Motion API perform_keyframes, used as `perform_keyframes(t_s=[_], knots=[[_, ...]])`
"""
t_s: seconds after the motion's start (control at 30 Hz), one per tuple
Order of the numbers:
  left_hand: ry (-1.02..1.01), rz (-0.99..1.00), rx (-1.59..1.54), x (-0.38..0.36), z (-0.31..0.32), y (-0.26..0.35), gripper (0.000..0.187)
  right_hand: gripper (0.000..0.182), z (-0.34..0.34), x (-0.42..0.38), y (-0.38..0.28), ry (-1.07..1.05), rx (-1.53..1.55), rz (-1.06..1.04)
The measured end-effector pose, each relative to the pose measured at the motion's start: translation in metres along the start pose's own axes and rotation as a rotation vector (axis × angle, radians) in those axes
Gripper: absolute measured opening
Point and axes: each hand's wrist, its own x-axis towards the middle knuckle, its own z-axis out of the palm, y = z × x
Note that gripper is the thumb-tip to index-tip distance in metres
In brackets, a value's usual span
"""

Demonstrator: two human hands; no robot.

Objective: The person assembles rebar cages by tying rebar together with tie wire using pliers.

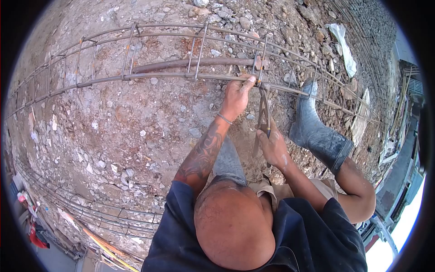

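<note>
A long cage of steel rebar (pixel 158 76) with square stirrups lies across the ground. My left hand (pixel 238 96) is closed on its near bar, with the thumb beside a stirrup joint. My right hand (pixel 273 146) is wrapped round the handles of metal pincers (pixel 264 106). The pincer jaws are at that same joint, just right of my left thumb. Whether they grip a wire there is too small to tell.
A brown rod (pixel 204 62) lies inside the cage. My grey boot (pixel 312 122) is against the cage on the right, and my bent knee (pixel 233 222) is below my hands. More rebar (pixel 113 213) lies at lower left. White plastic (pixel 343 47) is at upper right on stony soil.
</note>
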Motion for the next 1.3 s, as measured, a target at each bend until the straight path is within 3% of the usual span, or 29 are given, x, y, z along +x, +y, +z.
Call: perform_keyframes(t_s=[0.13,0.23,0.3,0.33,0.37,0.43,0.47,0.53,0.57,0.63,0.7,0.77,0.83,0.93,1.03,1.1,1.17,1.23,1.3], knots=[[0.014,0.016,0.039,0.0,0.0,0.0,0.034,0.057,-0.003,0.001,-0.013,-0.044,0.019,0.149],[0.06,0.087,0.028,-0.002,0.002,-0.002,0.035,0.059,0.002,0.004,-0.003,-0.038,0.059,0.087],[0.029,-0.137,0.234,-0.01,0.002,0.011,0.037,0.061,0.007,0.006,0.005,-0.051,0.13,0.094],[0.16,-0.003,0.234,-0.018,0.01,0.014,0.039,0.064,0.009,0.007,0.011,-0.068,0.198,0.101],[0.171,0.004,0.242,-0.031,0.009,0.014,0.039,0.064,0.01,0.009,0.023,-0.076,0.2,0.088],[0.717,0.412,0.772,-0.045,-0.001,0.007,0.056,0.067,0.007,0.012,0.047,-0.156,0.289,-0.042],[0.73,0.423,0.781,-0.039,-0.015,0.01,0.056,0.067,-0.004,0.006,0.032,-0.197,0.376,0.013],[0.939,0.338,0.738,-0.029,-0.048,0.015,0.073,0.065,-0.008,-0.003,0.041,-0.237,0.535,0.044],[0.956,0.347,0.742,-0.027,-0.054,0.016,0.073,0.064,-0.01,-0.007,0.044,-0.268,0.688,0.087],[0.852,0.203,0.499,-0.018,-0.059,0.021,0.073,0.064,-0.002,-0.009,0.046,-0.254,0.669,0.116],[0.888,0.195,0.499,-0.018,-0.062,0.028,0.067,0.064,0.005,-0.009,0.049,-0.237,0.65,0.147],[0.843,0.144,0.702,-0.019,-0.067,0.03,0.058,0.063,0.012,-0.008,0.046,-0.244,0.582,0.079],[0.865,0.224,0.636,-0.017,-0.07,0.027,0.055,0.061,0.018,-0.006,0.042,-0.26,0.591,0.063],[0.909,0.149,0.585,-0.015,-0.076,0.03,0.059,0.062,0.017,-0.006,0.029,-0.284,0.52,0.036],[0.884,0.068,0.472,-0.015,-0.077,0.034,0.05,0.062,0.015,-0.013,0.032,-0.287,0.511,0.023],[0.918,0.102,0.429,-0.014,-0.073,0.034,0.051,0.063,0.003,-0.016,0.023,-0.298,0.455,0.0],[0.927,0.107,0.448,-0.012,-0.073,0.034,0.051,0.063,-0.018,-0.018,0.012,-0.447,0.222,-0.017],[0.934,0.103,0.439,-0.011,-0.068,0.034,0.05,0.064,-0.049,-0.014,-0.015,-0.486,0.185,-0.014],[0.92,0.053,0.463,-0.012,-0.07,0.04,0.049,0.058,-0.074,-0.005,-0.04,-0.51,0.339,0.084]])
